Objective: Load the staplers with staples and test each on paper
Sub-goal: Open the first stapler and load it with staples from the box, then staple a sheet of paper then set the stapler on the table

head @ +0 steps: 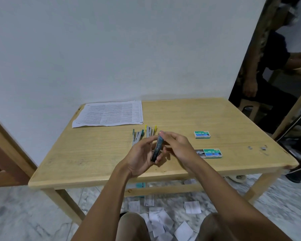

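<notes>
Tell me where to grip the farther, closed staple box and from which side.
Probably best to pinch the closed staple box across its two long edges, coming from above: it lies flat on the table, with bare wood along both edges.

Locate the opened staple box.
In the head view, the opened staple box lies on the right half of the table, just right of the right hand and nearer the person than the closed staple box.
</notes>
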The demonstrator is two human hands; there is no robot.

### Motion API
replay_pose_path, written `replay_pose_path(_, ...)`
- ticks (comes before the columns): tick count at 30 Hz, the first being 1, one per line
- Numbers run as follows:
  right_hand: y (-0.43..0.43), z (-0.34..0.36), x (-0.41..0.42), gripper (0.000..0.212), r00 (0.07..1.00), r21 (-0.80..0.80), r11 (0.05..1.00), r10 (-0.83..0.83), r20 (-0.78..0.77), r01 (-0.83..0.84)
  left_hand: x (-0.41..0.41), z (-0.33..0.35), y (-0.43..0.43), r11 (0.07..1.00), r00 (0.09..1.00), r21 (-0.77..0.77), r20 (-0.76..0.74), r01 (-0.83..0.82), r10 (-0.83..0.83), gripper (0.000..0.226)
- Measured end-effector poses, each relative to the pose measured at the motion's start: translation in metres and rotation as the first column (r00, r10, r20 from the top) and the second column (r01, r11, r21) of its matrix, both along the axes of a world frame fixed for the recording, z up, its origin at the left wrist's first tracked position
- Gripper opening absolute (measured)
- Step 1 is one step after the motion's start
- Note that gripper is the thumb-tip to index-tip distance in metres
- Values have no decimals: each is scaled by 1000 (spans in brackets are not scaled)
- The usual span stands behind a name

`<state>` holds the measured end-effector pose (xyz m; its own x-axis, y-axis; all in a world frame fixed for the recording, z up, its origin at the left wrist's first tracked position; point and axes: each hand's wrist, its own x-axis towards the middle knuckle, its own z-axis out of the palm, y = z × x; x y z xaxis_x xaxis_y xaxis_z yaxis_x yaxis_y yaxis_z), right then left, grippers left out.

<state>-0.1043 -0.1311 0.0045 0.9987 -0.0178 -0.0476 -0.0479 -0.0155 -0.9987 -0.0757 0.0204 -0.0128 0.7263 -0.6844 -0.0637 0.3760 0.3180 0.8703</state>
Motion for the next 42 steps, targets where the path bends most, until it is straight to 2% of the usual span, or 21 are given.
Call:
replay_pose_path(7, 11, 2, -2, 25, 989, 39, 988, -150, -8, 150, 0, -3, 0, 999, 999, -18, -15, -30, 30, 34)
replay_pose_path(11, 14, 6, -5, 27, 991, 26, 990, -136, 5, 136, -1, -2, 0, 999, 999, -14, -15, -50, 49, 36)
replay_pose_path(14, 16, 11, -7, 27, 982, 43, 985, -168, 85, 164, -5, 0, -3, 986, 986, -6, -21, -165, 165, 37)
replay_pose_path(16, 13, 14, -2, 26, 958, 25, 974, -225, 176, 224, -7, 1, -2, 946, 946, -17, -26, -324, 323, 30)
replay_pose_path(17, 10, 17, 2, 26, 951, 28, 970, -241, 192, 240, -6, 2, 3, 909, 909, 3, 10, -417, 417, 23)
replay_pose_path(19, 6, 28, 9, 26, 956, 44, 971, -237, 172, 233, -1, 8, 19, 779, 782, 108, 185, -618, 595, 14)
replay_pose_path(22, 8, 46, 15, 29, 983, 7, 990, -137, 121, 137, 15, 21, 54, 463, 495, 186, 427, -867, 757, 14)
replay_pose_path(24, 12, 54, 19, 35, 992, -25, 995, -90, 85, 92, 38, 23, 77, 223, 332, 262, 514, -939, 791, 17)
replay_pose_path(25, 15, 57, 22, 38, 994, -45, 996, -79, 72, 83, 53, 22, 89, 98, 289, 346, 558, -933, 778, 24)
replay_pose_path(26, 17, 58, 25, 41, 996, -63, 995, -72, 59, 76, 69, 19, 102, -27, 290, 460, 603, -888, 744, 37)
replay_pose_path(27, 20, 59, 29, 43, 997, -78, 995, -64, 52, 68, 84, 16, 115, -130, 328, 572, 626, -810, 708, 51)
replay_pose_path(29, 22, 60, 35, 43, 997, -86, 995, -46, 62, 51, 105, 13, 136, -250, 390, 705, 612, -664, 688, 73)
replay_pose_path(31, 24, 60, 40, 42, 997, -90, 995, -31, 77, 38, 117, 12, 149, -302, 387, 761, 577, -574, 719, 81)
replay_pose_path(36, 25, 61, 52, 41, 996, -96, 995, -29, 89, 37, 134, 8, 148, -403, 404, 776, 608, -485, 683, 74)
replay_pose_path(42, 24, 51, 57, 40, 996, -84, 995, -42, 79, 49, 145, -7, 153, -494, 472, 714, 699, -495, 537, 47)
